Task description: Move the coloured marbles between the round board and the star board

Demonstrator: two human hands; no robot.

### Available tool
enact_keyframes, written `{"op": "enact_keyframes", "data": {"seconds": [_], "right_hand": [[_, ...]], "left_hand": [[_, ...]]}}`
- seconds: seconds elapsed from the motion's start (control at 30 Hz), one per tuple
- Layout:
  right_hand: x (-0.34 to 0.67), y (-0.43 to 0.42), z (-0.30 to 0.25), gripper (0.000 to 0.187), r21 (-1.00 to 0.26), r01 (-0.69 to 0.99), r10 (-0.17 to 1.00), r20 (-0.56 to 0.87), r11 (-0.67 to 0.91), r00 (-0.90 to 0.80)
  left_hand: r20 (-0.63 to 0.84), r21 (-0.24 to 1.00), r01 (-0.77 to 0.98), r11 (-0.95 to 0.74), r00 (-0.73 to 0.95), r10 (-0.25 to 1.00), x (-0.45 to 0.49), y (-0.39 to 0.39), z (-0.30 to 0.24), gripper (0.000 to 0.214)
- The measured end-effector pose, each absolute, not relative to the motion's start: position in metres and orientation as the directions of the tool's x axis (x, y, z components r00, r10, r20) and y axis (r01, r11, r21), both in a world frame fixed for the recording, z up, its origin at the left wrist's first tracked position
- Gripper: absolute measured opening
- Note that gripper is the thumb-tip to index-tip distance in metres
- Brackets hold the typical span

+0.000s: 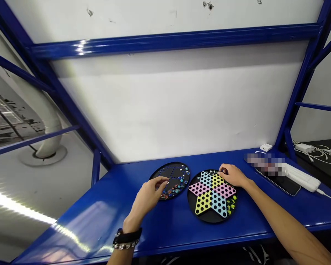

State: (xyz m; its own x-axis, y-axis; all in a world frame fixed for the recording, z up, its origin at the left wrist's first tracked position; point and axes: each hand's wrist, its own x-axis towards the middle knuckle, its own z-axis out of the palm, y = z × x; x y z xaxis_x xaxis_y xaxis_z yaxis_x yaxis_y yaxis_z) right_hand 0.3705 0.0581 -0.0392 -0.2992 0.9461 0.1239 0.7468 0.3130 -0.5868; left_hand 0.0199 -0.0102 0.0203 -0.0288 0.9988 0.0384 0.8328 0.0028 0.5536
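My left hand (149,194) hovers over the front left part of a round black tray (153,176) with glass marbles (177,190) along its right and front sides. Its thumb and fingertips come together in a pinch; anything between them is too small to make out. My right hand (234,175) is at the back right of a star-shaped Chinese checkers board (211,193), by a yellow point. Those fingers are curled together, and what they hold, if anything, is hidden. The holed board lies on a second round black tray (194,211), with yellow-green marbles (231,205) along its right side.
On the blue table (165,232), a black phone (287,183) and a white power strip (302,178) with a cable lie to the right. A small white case (266,147) is behind them. Blue frame bars (176,41) and a white panel (176,106) stand at the back.
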Motion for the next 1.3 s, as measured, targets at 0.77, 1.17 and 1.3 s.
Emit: {"op": "enact_keyframes", "data": {"seconds": [0.77, 1.17, 1.3], "right_hand": [[0.368, 0.059, -0.039, 0.018, -0.573, 0.753, 0.944, 0.150, 0.324, -0.292], [0.368, 0.057, -0.038, 0.018, -0.568, 0.756, 0.944, 0.148, 0.324, -0.294], [0.368, 0.057, -0.038, 0.018, -0.571, 0.754, 0.944, 0.151, 0.326, -0.293]], "left_hand": [[0.361, -0.118, 0.821, -0.559, 0.560, 0.746, 0.242, -0.074, -0.036, 0.029], [0.290, -0.135, 0.797, -0.589, 0.600, 0.745, 0.239, -0.064, -0.036, 0.029], [0.287, -0.125, 0.798, -0.589, 0.597, 0.749, 0.240, -0.063, -0.039, 0.025]]}}
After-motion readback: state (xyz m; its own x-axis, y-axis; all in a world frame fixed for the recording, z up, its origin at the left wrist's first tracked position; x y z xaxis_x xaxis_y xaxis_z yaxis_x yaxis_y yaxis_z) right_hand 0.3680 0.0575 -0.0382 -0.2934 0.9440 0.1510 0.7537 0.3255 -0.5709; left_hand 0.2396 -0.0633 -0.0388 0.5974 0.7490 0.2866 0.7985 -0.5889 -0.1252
